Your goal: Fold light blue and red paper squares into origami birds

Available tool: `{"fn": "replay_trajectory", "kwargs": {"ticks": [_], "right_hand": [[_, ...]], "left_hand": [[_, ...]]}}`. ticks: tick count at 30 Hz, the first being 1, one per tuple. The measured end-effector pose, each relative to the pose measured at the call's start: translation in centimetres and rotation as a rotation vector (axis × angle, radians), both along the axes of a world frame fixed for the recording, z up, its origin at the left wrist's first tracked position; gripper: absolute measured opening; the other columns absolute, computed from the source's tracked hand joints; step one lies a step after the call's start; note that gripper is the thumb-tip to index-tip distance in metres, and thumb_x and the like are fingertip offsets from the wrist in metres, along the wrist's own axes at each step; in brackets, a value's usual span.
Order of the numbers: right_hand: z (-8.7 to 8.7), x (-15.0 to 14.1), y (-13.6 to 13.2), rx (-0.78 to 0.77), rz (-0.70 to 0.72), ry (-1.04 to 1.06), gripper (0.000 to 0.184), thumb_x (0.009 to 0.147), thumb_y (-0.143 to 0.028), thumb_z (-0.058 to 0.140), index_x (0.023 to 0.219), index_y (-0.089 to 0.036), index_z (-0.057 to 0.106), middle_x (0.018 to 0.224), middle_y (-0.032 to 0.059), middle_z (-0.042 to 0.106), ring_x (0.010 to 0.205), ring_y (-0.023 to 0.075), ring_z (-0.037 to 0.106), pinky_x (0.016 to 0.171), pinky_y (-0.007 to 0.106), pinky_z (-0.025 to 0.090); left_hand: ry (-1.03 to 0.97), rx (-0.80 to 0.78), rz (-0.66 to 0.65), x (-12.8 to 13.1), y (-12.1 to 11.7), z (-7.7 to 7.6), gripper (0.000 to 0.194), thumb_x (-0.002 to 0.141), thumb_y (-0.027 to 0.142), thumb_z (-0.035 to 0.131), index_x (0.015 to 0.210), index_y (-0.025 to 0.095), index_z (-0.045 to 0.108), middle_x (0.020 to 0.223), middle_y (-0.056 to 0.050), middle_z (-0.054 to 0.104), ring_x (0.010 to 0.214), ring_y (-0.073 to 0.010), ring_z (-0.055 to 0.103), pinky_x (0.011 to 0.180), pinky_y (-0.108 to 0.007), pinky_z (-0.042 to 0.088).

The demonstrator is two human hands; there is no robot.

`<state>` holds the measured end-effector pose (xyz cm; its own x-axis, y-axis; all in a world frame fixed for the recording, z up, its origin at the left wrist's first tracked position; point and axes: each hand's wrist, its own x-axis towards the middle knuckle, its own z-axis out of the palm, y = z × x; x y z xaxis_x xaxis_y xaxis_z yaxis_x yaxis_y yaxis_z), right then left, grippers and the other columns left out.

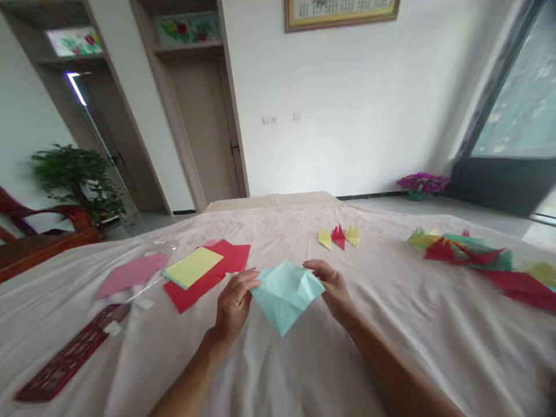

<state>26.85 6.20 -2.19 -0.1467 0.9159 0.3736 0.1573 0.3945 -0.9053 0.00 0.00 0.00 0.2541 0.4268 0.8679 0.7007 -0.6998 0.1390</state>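
Observation:
Between my two hands is a light blue sheet of origami paper [284, 295], creased and held up with one corner pointing down toward me. My left hand [237, 301] pinches its left corner between thumb and fingers. On the other side, my right hand [332, 286] grips the right corner the same way. Fold lines cross the middle of the paper, and its upper part bends unevenly. Beyond it stand folded paper pieces: a yellow one [324, 238], a red one [339, 236] and another yellow one [353, 236].
Left of my hands lie red paper [237, 258], a yellow sheet [195, 266] and pink paper [132, 275]. Nearer is a dark red patterned strip [72, 356]. Several folded red, green and yellow papers [469, 252] are at the right. A pale cloth [391, 347] covers the surface.

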Motion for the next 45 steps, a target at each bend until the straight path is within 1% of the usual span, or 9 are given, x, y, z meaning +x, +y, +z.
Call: {"fn": "replay_trajectory", "kwargs": {"ticks": [5, 9, 13, 15, 21, 32, 37, 41, 45], "right_hand": [[-1.1, 0.9, 0.4, -0.047, 0.012, -0.126, 0.051, 0.071, -0.024, 0.062, 0.121, -0.021, 0.06, 0.118, 0.0115, 0.065, 0.081, 0.0212, 0.069, 0.064, 0.033, 0.056], [-0.5, 2.5, -0.6, 0.0, -0.015, -0.242, 0.053, 0.072, -0.014, 0.051, 0.123, -0.022, 0.059, 0.126, 0.0117, 0.059, 0.096, 0.0233, 0.066, 0.079, 0.042, 0.054], [1.5, 2.9, -4.3, 0.13, 0.137, -0.383, 0.056, 0.067, -0.011, 0.057, 0.121, -0.026, 0.063, 0.125, 0.0068, 0.062, 0.115, 0.0258, 0.056, 0.101, 0.046, 0.042], [2.1, 2.6, -6.2, 0.325, 0.297, -0.619, 0.075, 0.065, -0.007, 0.055, 0.137, -0.025, 0.049, 0.137, 0.0079, 0.053, 0.125, 0.0264, 0.048, 0.106, 0.048, 0.037], [1.9, 1.4, -6.6, 0.49, 0.238, -0.9, 0.076, 0.066, -0.001, 0.047, 0.14, -0.019, 0.046, 0.139, 0.0093, 0.053, 0.126, 0.0257, 0.047, 0.107, 0.048, 0.037], [2.4, 2.1, -5.2, 0.355, 0.276, -0.947, 0.039, 0.088, -0.011, 0.051, 0.122, -0.025, 0.063, 0.127, 0.0048, 0.063, 0.114, 0.0213, 0.056, 0.098, 0.038, 0.043], [3.4, 2.4, -5.2, 0.258, 0.27, -0.848, 0.023, 0.096, -0.024, 0.047, 0.103, -0.025, 0.069, 0.105, 0.004, 0.069, 0.097, 0.0186, 0.06, 0.086, 0.032, 0.045], [3.0, 2.3, -4.4, 0.129, 0.222, -0.826, 0.03, 0.096, -0.03, 0.047, 0.072, -0.02, 0.061, 0.077, 0.0021, 0.064, 0.078, 0.0165, 0.058, 0.072, 0.028, 0.042], [1.6, 1.9, -3.3, 0.018, 0.138, -0.828, 0.032, 0.094, -0.034, 0.047, 0.069, -0.021, 0.06, 0.073, 0.0011, 0.063, 0.075, 0.0173, 0.058, 0.068, 0.028, 0.04]], "left_hand": [[0.127, -0.082, -0.052, 0.4, -0.3, -1.2, 0.031, 0.089, -0.003, 0.043, 0.102, 0.018, 0.062, 0.11, -0.007, 0.066, 0.117, -0.0192, 0.057, 0.097, -0.038, 0.052], [0.231, -0.15, -0.085, -0.3, -1.5, -1.5, 0.032, 0.088, -0.002, 0.044, 0.107, 0.017, 0.063, 0.109, -0.007, 0.067, 0.115, -0.0196, 0.058, 0.097, -0.037, 0.053], [0.347, -0.237, -0.039, -0.4, -2.5, -1.7, 0.043, 0.083, -0.004, 0.045, 0.118, 0.015, 0.061, 0.112, -0.01, 0.065, 0.114, -0.0217, 0.057, 0.098, -0.04, 0.052], [0.397, -0.272, -0.011, 0.0, -2.7, -1.8, 0.041, 0.083, -0.001, 0.048, 0.12, 0.015, 0.06, 0.112, -0.01, 0.065, 0.114, -0.0229, 0.057, 0.099, -0.042, 0.051], [0.366, -0.279, -0.015, 1.3, -2.8, -1.7, 0.027, 0.09, 0.008, 0.049, 0.113, 0.014, 0.063, 0.108, -0.009, 0.068, 0.11, -0.0232, 0.059, 0.098, -0.04, 0.051], [0.356, -0.447, -0.201, -0.3, -0.9, -1.8, 0.025, 0.092, 0.012, 0.052, 0.112, 0.019, 0.065, 0.11, -0.007, 0.068, 0.105, -0.0191, 0.06, 0.092, -0.035, 0.051], [0.363, -0.504, -0.251, -0.3, -0.6, -1.0, 0.017, 0.095, 0.023, 0.052, 0.1, 0.018, 0.067, 0.093, -0.005, 0.07, 0.087, -0.0173, 0.061, 0.08, -0.031, 0.049], [0.283, -0.612, -0.119, 0.3, -0.9, -1.5, 0.028, 0.095, 0.034, 0.052, 0.076, 0.017, 0.063, 0.073, -0.002, 0.063, 0.073, -0.0154, 0.057, 0.07, -0.027, 0.043], [0.119, -0.784, 0.091, 0.7, -0.2, -2.2, 0.04, 0.094, 0.042, 0.051, 0.062, 0.018, 0.05, 0.062, 0.003, 0.051, 0.063, -0.0126, 0.05, 0.059, -0.023, 0.036]]}}
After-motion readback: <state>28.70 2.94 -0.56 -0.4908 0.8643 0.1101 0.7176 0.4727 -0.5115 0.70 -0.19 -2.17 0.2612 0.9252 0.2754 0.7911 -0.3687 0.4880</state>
